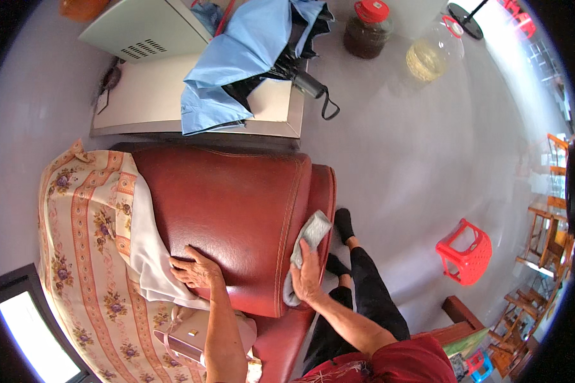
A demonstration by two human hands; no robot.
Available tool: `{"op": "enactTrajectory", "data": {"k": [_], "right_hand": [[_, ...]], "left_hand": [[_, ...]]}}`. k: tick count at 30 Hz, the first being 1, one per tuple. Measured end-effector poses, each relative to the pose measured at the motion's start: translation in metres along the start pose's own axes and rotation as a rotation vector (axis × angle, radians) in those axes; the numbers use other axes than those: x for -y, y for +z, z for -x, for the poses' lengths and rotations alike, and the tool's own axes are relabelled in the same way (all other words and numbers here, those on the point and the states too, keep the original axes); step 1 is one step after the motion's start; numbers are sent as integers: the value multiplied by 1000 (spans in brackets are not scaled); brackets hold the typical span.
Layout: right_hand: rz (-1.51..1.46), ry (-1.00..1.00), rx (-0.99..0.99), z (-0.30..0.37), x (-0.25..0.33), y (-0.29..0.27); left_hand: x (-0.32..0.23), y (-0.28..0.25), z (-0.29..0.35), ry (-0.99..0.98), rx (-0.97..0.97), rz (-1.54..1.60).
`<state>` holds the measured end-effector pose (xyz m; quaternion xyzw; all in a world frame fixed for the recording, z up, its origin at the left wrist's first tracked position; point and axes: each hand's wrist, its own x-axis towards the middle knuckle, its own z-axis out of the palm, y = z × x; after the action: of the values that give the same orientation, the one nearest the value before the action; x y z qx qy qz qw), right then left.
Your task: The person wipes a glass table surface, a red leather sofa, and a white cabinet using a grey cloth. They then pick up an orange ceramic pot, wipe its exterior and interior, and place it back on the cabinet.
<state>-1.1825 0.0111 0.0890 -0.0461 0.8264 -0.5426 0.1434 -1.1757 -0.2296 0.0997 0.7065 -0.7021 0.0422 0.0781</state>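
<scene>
My left hand (198, 269) lies with its fingers apart at the border of the red leather sofa arm (227, 210) and the white underside of a flowered sofa cover (112, 255), which is turned back there. A grey cleaning cloth (314, 228) is under my right hand (306, 279), which presses it against the front edge of the sofa arm. One end of the cloth stands out past my fingers, and another part hangs below along the stitched seam. Below my left hand, a pale pink handbag (195, 337) rests on the sofa, partly hidden by my left forearm.
Behind the sofa arm is a white-topped cabinet (147, 96) with a folded blue umbrella (236, 64) on it. Two jars stand on the grey floor, one dark (367, 32) and one yellowish (428, 57). To the right are a red plastic stool (466, 252) and wooden chairs (543, 236).
</scene>
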Motion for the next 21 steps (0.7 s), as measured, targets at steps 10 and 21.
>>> {"op": "enactTrajectory", "data": {"k": [10, 21], "right_hand": [[791, -141, 30, -105, -50, -29], [812, 304, 460, -261, -123, -24]], "left_hand": [[-1, -3, 0, 29, -11, -14], [10, -7, -3, 53, -7, 0]]}}
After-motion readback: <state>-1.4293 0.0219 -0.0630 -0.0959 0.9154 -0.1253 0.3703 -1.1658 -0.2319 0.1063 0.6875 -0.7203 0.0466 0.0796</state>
